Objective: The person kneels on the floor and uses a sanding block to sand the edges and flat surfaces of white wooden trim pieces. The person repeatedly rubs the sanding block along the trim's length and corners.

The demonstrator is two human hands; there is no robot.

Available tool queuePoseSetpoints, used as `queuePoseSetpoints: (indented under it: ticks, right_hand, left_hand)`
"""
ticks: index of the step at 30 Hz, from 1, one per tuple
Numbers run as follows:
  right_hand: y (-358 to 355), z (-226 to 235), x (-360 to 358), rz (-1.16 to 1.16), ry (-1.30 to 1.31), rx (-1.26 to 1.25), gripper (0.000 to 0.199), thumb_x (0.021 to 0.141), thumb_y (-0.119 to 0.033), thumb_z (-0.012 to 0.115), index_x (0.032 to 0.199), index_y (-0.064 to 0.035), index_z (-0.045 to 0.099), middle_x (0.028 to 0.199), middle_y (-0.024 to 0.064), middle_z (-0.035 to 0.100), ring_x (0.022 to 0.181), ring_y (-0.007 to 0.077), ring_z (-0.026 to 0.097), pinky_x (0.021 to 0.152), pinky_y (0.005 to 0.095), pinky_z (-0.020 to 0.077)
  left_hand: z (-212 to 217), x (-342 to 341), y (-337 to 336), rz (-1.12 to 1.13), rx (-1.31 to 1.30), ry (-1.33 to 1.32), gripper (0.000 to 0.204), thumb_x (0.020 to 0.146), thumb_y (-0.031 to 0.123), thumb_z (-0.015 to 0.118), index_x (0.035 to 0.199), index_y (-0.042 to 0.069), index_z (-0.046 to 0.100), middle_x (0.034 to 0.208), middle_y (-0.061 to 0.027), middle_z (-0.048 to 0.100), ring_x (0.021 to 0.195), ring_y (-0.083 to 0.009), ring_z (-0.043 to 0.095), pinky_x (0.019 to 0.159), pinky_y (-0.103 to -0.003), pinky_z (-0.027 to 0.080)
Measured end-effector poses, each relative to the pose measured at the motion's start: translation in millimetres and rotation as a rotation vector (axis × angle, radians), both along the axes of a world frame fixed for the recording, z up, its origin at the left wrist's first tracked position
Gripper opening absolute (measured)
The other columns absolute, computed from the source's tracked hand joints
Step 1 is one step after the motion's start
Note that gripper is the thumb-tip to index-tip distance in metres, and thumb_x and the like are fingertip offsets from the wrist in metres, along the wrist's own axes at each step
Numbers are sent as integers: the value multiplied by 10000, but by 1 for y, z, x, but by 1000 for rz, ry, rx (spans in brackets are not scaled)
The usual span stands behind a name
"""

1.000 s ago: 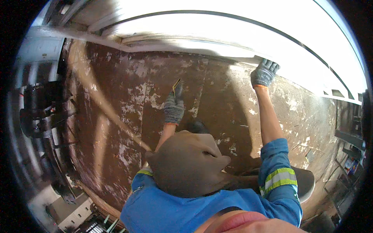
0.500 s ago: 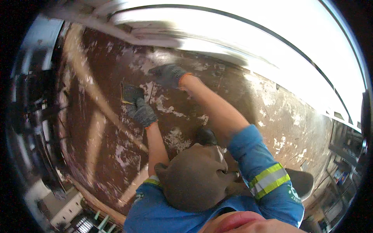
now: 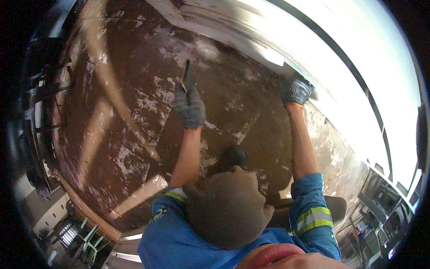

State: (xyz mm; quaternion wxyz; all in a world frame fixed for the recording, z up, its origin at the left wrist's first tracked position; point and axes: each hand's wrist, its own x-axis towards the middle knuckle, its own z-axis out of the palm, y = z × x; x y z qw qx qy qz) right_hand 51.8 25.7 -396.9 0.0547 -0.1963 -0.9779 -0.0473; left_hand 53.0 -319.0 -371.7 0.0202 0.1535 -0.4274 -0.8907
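My left hand (image 3: 190, 107), in a grey knit glove with an orange cuff, is closed on a thin, flat dark piece with a yellowish edge (image 3: 188, 75). The piece stands almost edge-on above the worn brown floor (image 3: 215, 89); its exact kind cannot be made out. My right hand (image 3: 297, 92), gloved the same way, is at the foot of the bright white panel (image 3: 340, 98) on the right. Its fingers are dark and partly hidden against the panel's lower edge, so whether they hold anything does not show.
A dark rounded shoe tip (image 3: 235, 158) shows below me on the floor. Dark metal framework (image 3: 47, 89) runs along the left side. More racks and frames (image 3: 380, 219) stand at lower right. Pale green metal legs (image 3: 91, 244) are at lower left.
My right hand has swung right, from the mid-floor to the white panel's foot. My left hand has moved right and forward, and its flat piece has turned from face-on to edge-on.
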Motion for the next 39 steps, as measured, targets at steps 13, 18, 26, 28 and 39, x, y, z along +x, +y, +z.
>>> queuePoseSetpoints:
  ticks: [13,18,26,28,39]
  right_hand:
    - [-263,7,-214,788,-283,-1477,639,886,-386,497,1405,-68,300,1409,216,373,1282,344,391,1051,446,346]
    - [-162,58,-75,971,82,-1154,227,873,-174,591,1057,-54,648,1033,152,659,932,299,635,857,360,493]
    - [29,193,89,522,438,-125,230,752,-57,626,978,-89,651,1051,152,636,1100,355,564,918,460,461]
    - [61,203,101,432,649,75,312,805,-84,586,1114,-73,623,1104,166,617,1100,351,558,941,454,437]
    - [264,196,188,-81,146,-134,453,973,-334,354,1155,-9,611,1131,217,625,1084,351,587,899,409,454]
  left_hand:
    - [-25,16,-37,222,-105,25,336,962,128,448,1274,18,505,1222,-83,565,1055,-141,546,921,-279,440]
    - [9,-31,-12,-105,-1281,390,407,891,92,497,1296,61,513,1246,-97,560,1114,-225,540,958,-353,435]
    - [18,-160,11,-202,-2036,1185,498,731,188,620,1228,222,598,1200,-25,600,1150,-242,522,972,-421,430]
    - [2,-201,11,-200,-2162,1277,487,716,223,646,1202,233,611,1169,-7,614,1127,-230,541,957,-411,445]
    - [3,-27,257,-450,-1642,1318,317,863,232,454,1123,147,614,1210,-114,581,1119,-311,537,987,-442,417]
